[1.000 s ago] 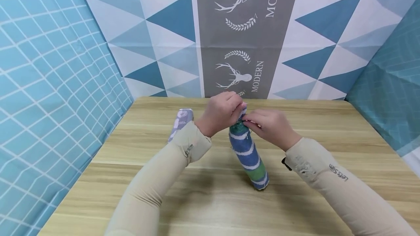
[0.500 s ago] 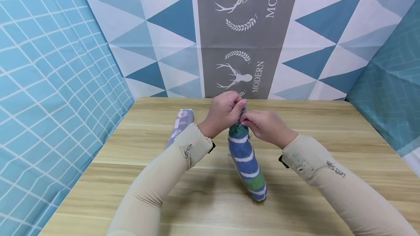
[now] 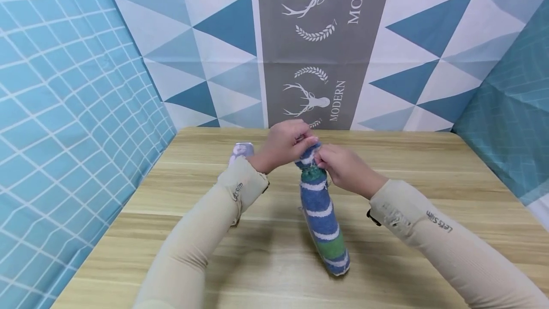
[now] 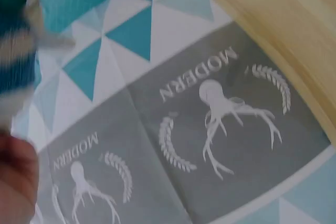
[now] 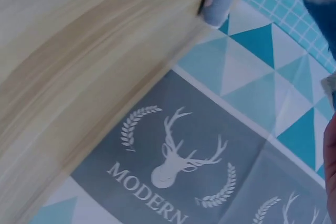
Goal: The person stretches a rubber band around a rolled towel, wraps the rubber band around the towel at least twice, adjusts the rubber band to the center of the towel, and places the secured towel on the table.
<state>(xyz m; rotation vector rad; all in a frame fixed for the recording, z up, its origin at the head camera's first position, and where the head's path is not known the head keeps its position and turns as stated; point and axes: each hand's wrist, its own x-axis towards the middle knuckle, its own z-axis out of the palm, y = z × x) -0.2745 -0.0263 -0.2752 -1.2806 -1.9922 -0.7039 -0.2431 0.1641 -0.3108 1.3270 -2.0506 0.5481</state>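
A long rolled-up striped towel, blue, white and green, slants over the middle of the table with its lower end toward me. My left hand pinches its upper end between thumb and fingers. Close beside, my right hand pinches the towel's right side just below that end. The part between the fingers is partly hidden. In the left wrist view, the towel is a blur at the left edge above the fingers. A strip of the towel crosses the upper right corner of the right wrist view.
A purple-grey patterned roll lies behind my left wrist, partly covered by the sleeve. The wooden table ends at a back wall printed with triangles and deer heads. Blue grid cloth lines the left side.
The towel's lower end has come nearer to me, and more of its striped upper end shows between the hands. The left hand has shifted slightly left; the right hand remains close to it.
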